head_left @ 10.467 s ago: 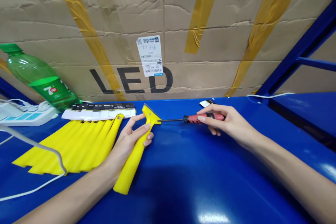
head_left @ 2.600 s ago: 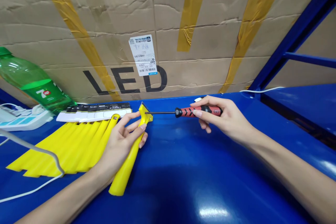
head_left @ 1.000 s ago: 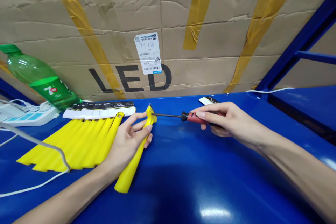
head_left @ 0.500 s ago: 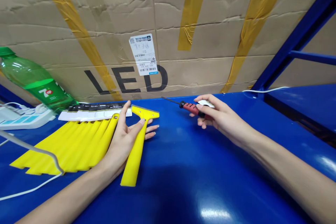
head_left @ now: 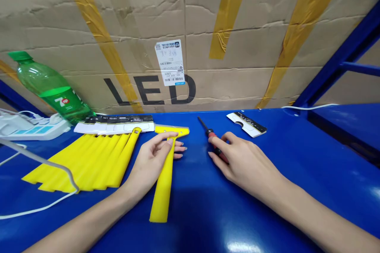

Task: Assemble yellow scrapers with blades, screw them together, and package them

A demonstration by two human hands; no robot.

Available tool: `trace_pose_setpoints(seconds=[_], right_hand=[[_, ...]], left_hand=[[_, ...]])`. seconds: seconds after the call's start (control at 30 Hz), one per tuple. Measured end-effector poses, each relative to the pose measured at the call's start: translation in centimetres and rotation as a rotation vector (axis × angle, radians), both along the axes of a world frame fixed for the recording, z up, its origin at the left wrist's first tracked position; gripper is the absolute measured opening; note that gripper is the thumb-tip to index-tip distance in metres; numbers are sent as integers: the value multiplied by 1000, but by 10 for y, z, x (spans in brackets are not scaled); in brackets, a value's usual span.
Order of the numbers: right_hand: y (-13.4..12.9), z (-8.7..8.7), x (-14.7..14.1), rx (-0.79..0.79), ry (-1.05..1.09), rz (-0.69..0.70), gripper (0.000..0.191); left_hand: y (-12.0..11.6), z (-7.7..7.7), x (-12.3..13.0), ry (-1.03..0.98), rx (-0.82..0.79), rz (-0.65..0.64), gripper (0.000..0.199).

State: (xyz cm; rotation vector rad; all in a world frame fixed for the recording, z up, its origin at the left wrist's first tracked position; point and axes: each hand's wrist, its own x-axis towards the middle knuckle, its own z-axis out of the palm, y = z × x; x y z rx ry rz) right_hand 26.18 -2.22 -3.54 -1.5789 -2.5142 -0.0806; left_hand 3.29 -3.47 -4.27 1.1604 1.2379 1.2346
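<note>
My left hand (head_left: 156,156) holds a yellow scraper (head_left: 163,189), thumb and forefinger pinching it just below its wide head, the handle pointing toward me. My right hand (head_left: 243,158) grips a screwdriver (head_left: 212,134) with a red and black handle; its thin tip points up and to the left, beside the scraper's head. Left of my left hand lies a row of several yellow scrapers (head_left: 97,162), their heads under black and white cards (head_left: 118,125). A separate black and white card (head_left: 247,123) rests on the blue surface beyond my right hand.
Behind the blue surface (head_left: 192,225) stands a large taped cardboard box (head_left: 142,43) marked LED. A green bottle (head_left: 56,87) leans at the left, above a white power strip (head_left: 38,129). White cables (head_left: 63,168) cross the left side. A blue metal frame (head_left: 332,63) rises at the right.
The card that was by my right hand now lies apart on the surface. My right hand has come nearer, turning the screwdriver more upright. My left forefinger has folded over the scraper's neck.
</note>
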Motion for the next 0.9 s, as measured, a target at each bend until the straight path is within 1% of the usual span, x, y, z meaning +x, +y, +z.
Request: trace_pose_setpoints(seconds=[0.1, 0.2, 0.27, 0.3, 0.37, 0.4, 0.47, 0.5, 0.57, 0.63, 0.67, 0.8, 0.9], right_hand=[[-2, 3, -1, 8, 40, 24, 39], [4, 7, 3, 21, 135, 24, 44], [14, 7, 12, 80, 202, -1, 44], [20, 6, 18, 148, 226, -20, 43], [34, 1, 32, 268, 217, -100, 42], [40, -2, 39, 283, 187, -153, 42], [50, -8, 50, 249, 93, -294, 49], [53, -10, 54, 192, 51, -366, 53], [56, -11, 58, 50, -8, -442, 59], [55, -9, 58, -44, -38, -430, 56], [54, -6, 57, -58, -52, -404, 53], [49, 5, 51, -37, -104, -312, 38], [46, 10, 50, -44, -139, -264, 40]], left_hand=[[-1, 2, 0, 53, 22, -18, 49], [0, 3, 1, 59, 25, -27, 56], [1, 5, 3, 42, 28, -22, 62], [3, 6, 4, 31, 35, -22, 64], [7, 7, 7, 4, 55, -25, 67], [9, 8, 9, -11, 65, -29, 67], [13, 10, 14, -39, 74, -38, 68], [14, 11, 17, -52, 74, -38, 68], [16, 13, 24, -73, 62, -29, 70], [18, 14, 31, -94, 41, -20, 72], [18, 15, 34, -104, 32, -19, 73], [18, 16, 38, -125, 11, -23, 75], [16, 15, 35, -124, 8, -37, 73]])
